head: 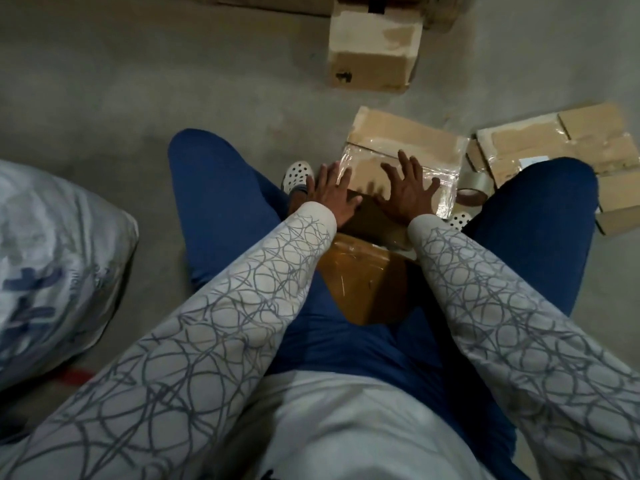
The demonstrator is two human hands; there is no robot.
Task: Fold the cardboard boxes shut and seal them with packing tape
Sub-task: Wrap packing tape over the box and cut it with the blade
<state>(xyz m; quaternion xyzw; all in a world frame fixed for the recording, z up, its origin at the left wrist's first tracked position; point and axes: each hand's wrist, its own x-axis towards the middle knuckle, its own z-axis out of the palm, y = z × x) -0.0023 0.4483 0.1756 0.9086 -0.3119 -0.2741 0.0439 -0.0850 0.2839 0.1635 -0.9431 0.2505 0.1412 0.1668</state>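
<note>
A brown cardboard box (405,140) lies on the concrete floor between my knees, its flaps closed and clear tape shining across its near half. My left hand (330,192) lies flat with straight fingers on the box's near left edge. My right hand (408,190) presses flat on the taped top, fingers spread. A roll of clear packing tape (475,190) stands on the floor just right of the box, by my right knee. Part of the box's near side is hidden by my hands and sleeves.
A closed box (374,46) stands farther ahead. Flattened cardboard boxes (568,147) lie to the right. Another brown carton (360,271) sits between my legs. A large white sack (52,258) fills the left side. Bare concrete floor (138,81) spreads ahead left.
</note>
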